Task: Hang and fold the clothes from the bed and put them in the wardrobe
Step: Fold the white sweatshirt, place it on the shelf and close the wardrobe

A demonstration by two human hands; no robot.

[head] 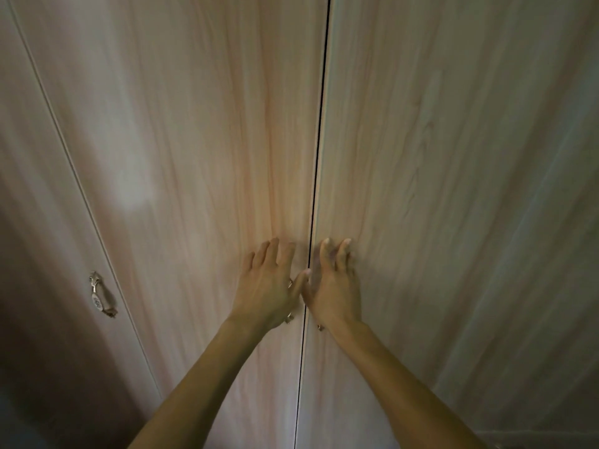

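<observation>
**Q:** State progress at the wardrobe (194, 124).

**A:** Fills the whole view, seen from close up. Shut at the centre: left door (210, 157) and right door (453, 157) meeting along a thin dark seam (319, 157). No interior, rail or shelf on show.

**Q:** Locate the clothes.

**A:** Not in view. Not in either hand, not on the doors. Bed likewise out of frame. Nothing here to confirm any garment hung, folded or stowed. No telling from a shut wardrobe whether stowing is finished or not yet begun. Log the step in hand as door handling only.

**Q:** Report the hands.

**A:** Left hand (267, 286) laid against the left door, just beside the seam. Right hand (335, 286) against the right door, just across the seam, thumbs close together. Left fingers (274, 251) straight and spread wide on the wood, holding nothing. Right fingers (343, 254) slightly bent, tips on the wood, blurred, nothing held between them.

**Q:** Note any hardware.

**A:** One small metal handle (103, 294) on the far-left door (32, 189), well apart from both hands and untouched. Small metal parts (288, 317) peeping out beneath both palms, perhaps the centre handles.
</observation>
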